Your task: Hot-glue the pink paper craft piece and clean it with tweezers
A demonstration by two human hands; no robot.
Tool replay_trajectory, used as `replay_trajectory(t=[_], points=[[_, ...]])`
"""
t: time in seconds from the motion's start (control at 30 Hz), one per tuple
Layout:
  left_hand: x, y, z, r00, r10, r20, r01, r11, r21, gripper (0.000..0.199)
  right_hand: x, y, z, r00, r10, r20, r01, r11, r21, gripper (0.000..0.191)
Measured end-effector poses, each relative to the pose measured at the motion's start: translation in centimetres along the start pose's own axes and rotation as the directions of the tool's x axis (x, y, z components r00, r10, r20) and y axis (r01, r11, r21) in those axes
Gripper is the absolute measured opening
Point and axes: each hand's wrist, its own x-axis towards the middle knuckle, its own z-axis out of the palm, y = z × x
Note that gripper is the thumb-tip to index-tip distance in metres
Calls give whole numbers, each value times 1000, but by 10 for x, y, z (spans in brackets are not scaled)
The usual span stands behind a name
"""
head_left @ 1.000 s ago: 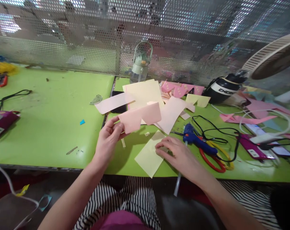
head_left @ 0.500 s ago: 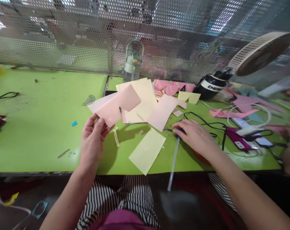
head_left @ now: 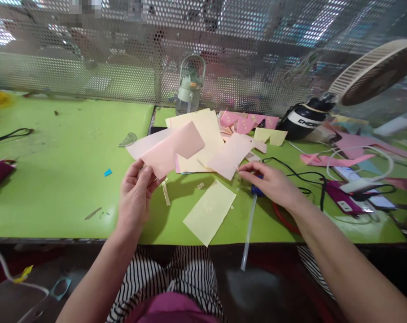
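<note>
My left hand (head_left: 138, 190) pinches a pink paper (head_left: 172, 150) with a notch cut from its lower edge, raised over the green table. Thumb and fingers of my right hand (head_left: 269, 181) are closed at the corner of a pale pink sheet (head_left: 230, 154); whether they grip it is hard to tell. Just under that hand lies a blue tool (head_left: 257, 186), beside a clear tube (head_left: 249, 233) that hangs over the table edge. A pale yellow rectangle (head_left: 210, 213) lies between my hands. Larger cream sheets (head_left: 206, 130) are stacked behind.
A green bottle (head_left: 190, 92), a black bottle (head_left: 306, 119) and a fan (head_left: 378, 72) stand at the back. Cables, a purple power bank (head_left: 344, 197) and pink scraps (head_left: 334, 160) lie on the right. A perforated metal screen (head_left: 115, 58) rises behind the table.
My right hand has moved from the blue tool to the corner of the pale pink sheet. My left hand still holds the notched pink paper. The view has shifted slightly.
</note>
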Motion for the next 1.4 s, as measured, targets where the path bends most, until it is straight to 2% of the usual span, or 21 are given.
replay_trajectory(t=[0.07, 0.13, 0.27, 0.4, 0.5, 0.6, 0.73, 0.87, 0.97, 1.2, 1.4], points=[[0, 0, 0, 1000, 3, 2, -3, 1000, -1, 24, -6, -9, -1, 998, 55, -31, -45, 967, 250, 33], [1, 0, 0, 1000, 6, 11, -6, 1000, -3, 23, -15, -20, 0, 998, 52, 19, -56, 936, 348, 31], [0, 0, -2, 1000, 11, 20, -11, 1000, 29, 24, -38, -37, 4, 967, 4, 257, -44, 988, 150, 31], [-2, 0, -3, 999, 6, 47, -10, 998, 69, 26, -55, -38, 10, 940, 1, 342, 6, 1000, -19, 35], [-2, 0, -3, 998, 0, 57, -3, 999, 48, 25, -60, -33, 15, 950, -68, 305, 87, 995, -48, 34], [-2, 0, -3, 999, -5, 52, 3, 999, 36, 25, -64, -26, 17, 971, -163, 174, 183, 977, -105, 31], [-3, 1, -2, 999, -2, 43, 0, 999, 44, 26, -72, -15, 14, 968, -242, 61, 250, 947, -203, 26], [-4, 2, -2, 999, -11, 45, 8, 998, 70, 28, -85, -7, 11, 960, -276, 48, 279, 924, -259, 26], [-5, 3, -2, 999, -8, 53, 3, 996, 91, 27, -91, -10, 15, 954, -299, 26, 293, 909, -295, 26], [-4, 1, -3, 998, 12, 59, -18, 995, 102, 26, -79, -30, 38, 901, -433, -20, 392, 833, -390, 24], [-3, 0, -4, 998, 0, 61, -6, 995, 102, 27, -77, -33, 43, 874, -486, 8, 440, 784, -438, 22]])
